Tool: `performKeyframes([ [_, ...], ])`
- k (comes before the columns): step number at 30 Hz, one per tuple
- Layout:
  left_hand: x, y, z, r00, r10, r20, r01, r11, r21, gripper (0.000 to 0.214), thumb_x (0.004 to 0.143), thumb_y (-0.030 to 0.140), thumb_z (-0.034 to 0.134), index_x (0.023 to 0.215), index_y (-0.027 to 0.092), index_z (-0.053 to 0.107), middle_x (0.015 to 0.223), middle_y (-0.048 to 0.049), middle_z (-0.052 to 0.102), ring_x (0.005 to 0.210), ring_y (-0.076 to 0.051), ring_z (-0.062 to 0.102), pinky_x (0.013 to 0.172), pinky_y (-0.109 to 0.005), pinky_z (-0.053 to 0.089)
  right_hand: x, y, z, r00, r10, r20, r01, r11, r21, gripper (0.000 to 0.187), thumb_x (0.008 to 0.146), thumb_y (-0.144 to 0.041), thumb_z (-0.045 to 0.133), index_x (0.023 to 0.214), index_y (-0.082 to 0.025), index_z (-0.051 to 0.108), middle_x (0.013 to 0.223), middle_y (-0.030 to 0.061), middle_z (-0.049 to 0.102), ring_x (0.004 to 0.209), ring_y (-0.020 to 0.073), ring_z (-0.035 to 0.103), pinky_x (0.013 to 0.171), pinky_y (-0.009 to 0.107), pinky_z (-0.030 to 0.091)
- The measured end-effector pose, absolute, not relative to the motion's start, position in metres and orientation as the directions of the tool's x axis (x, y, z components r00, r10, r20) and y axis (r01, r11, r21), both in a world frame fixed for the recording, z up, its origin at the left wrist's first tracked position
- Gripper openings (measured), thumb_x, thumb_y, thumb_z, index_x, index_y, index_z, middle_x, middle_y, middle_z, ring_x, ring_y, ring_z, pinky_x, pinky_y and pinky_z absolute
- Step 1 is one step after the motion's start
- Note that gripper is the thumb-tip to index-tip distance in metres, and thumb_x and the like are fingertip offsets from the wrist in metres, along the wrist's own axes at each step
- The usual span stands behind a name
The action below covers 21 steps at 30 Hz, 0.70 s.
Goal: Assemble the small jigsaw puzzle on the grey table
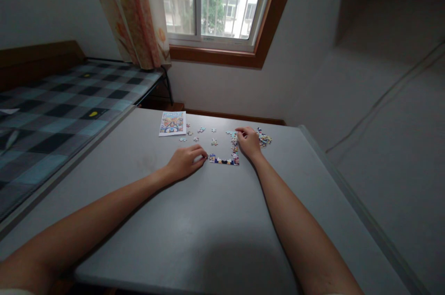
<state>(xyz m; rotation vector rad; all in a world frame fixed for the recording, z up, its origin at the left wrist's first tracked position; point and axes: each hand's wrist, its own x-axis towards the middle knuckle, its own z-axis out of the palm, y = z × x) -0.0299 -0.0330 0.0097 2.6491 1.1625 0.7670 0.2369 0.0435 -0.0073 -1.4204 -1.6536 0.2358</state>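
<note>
Piecing together a puzzle border [225,162]: 2 sides laid, much left to fit

We work at a broad, pale table [156,239], with a bed [114,79] in a checked covering off to the left and a barred window [212,3] beyond. The puzzle border lies flat on the far half of the table, between our hands.

Our left hand [187,161] rests just beside the border's lower left end, thumb and forefinger curved toward each other in a loop; we cannot tell whether anything is pinched at the tips. Our right hand [248,143] bends over the upper part of the border's right side, fingers partly curled, and whether it grips anything we cannot tell either.

A printed sheet [173,123] with a colourful picture lies toward the far left, probably our guide. The border is L-shaped: a bottom row and a right-hand column, meeting at the lower right corner. By our judgement these 2 sides are well along, while the left side, the top and the interior remain to be built.

Partly behind the right hand sits a heap of pieces [264,140]. Smallest of all, loose pieces [201,130] lie scattered between sheet and border, some apparently in little clusters, not yet attached.
</note>
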Motion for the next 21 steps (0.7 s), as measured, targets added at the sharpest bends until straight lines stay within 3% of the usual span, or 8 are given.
performKeyframes([
  [4,-0.029,-0.034,0.012,0.56,0.733,0.387,0.648,-0.678,0.346,0.014,0.089,0.023,0.055,0.091,0.02,0.068,0.096,-0.0017,0.069,0.062,-0.009,0.057,0.064,-0.023,0.043,0.237,0.043,-0.006,0.08,0.868,0.49,0.687,0.309,-0.658,0.026,0.078,-0.02,0.049,0.085,-0.014,0.074,0.086,0.0102,0.068,0.071,0.0195,0.059,0.076,0.034,0.048],
  [10,-0.03,-0.03,0.013,0.482,0.8,0.359,0.615,-0.6,0.512,0.013,0.085,0.022,0.056,0.088,0.018,0.069,0.09,-0.0016,0.068,0.057,-0.008,0.051,0.06,-0.023,0.041,0.234,0.04,-0.002,0.096,0.871,0.481,0.688,0.291,-0.664,0.026,0.078,-0.019,0.049,0.086,-0.013,0.074,0.088,0.0109,0.069,0.073,0.0193,0.06,0.077,0.034,0.049],
  [14,-0.032,-0.027,0.01,0.466,0.809,0.359,0.591,-0.586,0.554,0.014,0.085,0.024,0.056,0.086,0.018,0.069,0.087,-0.0021,0.066,0.057,-0.008,0.049,0.058,-0.023,0.04,0.222,0.038,0.011,0.057,0.907,0.418,0.632,0.291,-0.718,0.025,0.079,-0.017,0.051,0.089,-0.015,0.074,0.092,0.0088,0.072,0.073,0.0168,0.061,0.076,0.032,0.05],
  [18,-0.032,-0.026,0.009,0.477,0.795,0.375,0.554,-0.603,0.574,0.014,0.087,0.024,0.055,0.086,0.018,0.068,0.086,-0.0018,0.066,0.057,-0.008,0.048,0.059,-0.022,0.04,0.202,0.03,0.033,-0.272,0.931,0.242,0.51,0.353,-0.784,0.016,0.077,-0.018,0.062,0.088,-0.016,0.074,0.086,0.0058,0.074,0.071,0.0141,0.062,0.072,0.027,0.049],
  [21,-0.032,-0.027,0.009,0.482,0.786,0.387,0.532,-0.613,0.584,0.015,0.088,0.024,0.054,0.087,0.018,0.068,0.087,-0.0023,0.066,0.057,-0.007,0.048,0.059,-0.022,0.04,0.189,0.018,0.046,-0.553,0.831,0.053,0.452,0.352,-0.82,0.012,0.077,-0.023,0.068,0.081,-0.016,0.075,0.076,0.0042,0.073,0.069,0.013,0.061,0.066,0.024,0.047],
])
